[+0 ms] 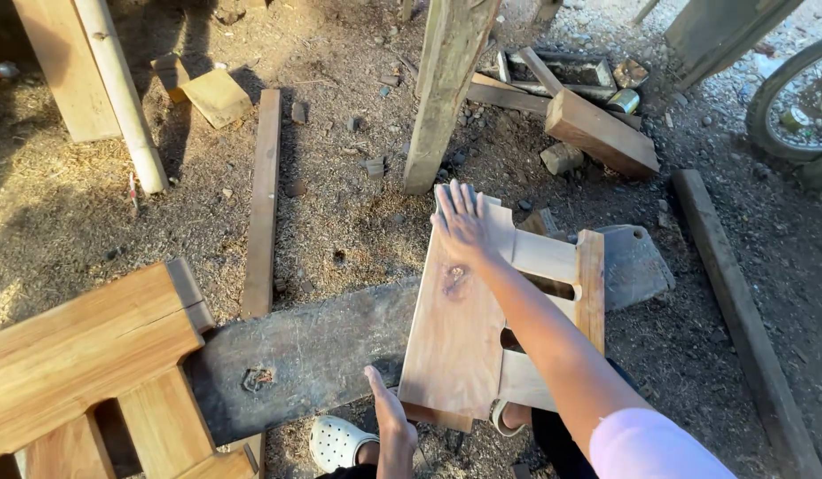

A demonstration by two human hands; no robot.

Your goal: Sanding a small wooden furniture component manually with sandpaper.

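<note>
Ground is bare dirt covered in sawdust and wood chips, outdoors or under an open shelter, strong sun with hard shadows. A weathered dark plank point(313, 350) lies flat across the dirt in front of you. A thin batten point(263, 200) lies beyond it, running away from you. An upright post point(442, 89) stands in the ground ahead, and a pale round pole point(123, 93) leans at upper left. A slatted wooden assembly point(92, 364) sits at lower left. A long timber point(739, 310) lies along the right, with a bike wheel point(797, 98) at top right.

Containers: a shallow wooden box frame point(562, 71) at top centre with offcuts across it; a small can point(624, 100) lies beside it, contents not visible.

Your right hand point(462, 222) is open flat, fingers spread, palm pressed on the far end of the wooden panel piece point(455, 328). The piece rests on the dark plank's right end, tilted slightly. Your left hand point(391, 417) touches its near left corner, thumb up; grip unclear from here. A white clog point(338, 441) on your foot shows just below the plank.
</note>
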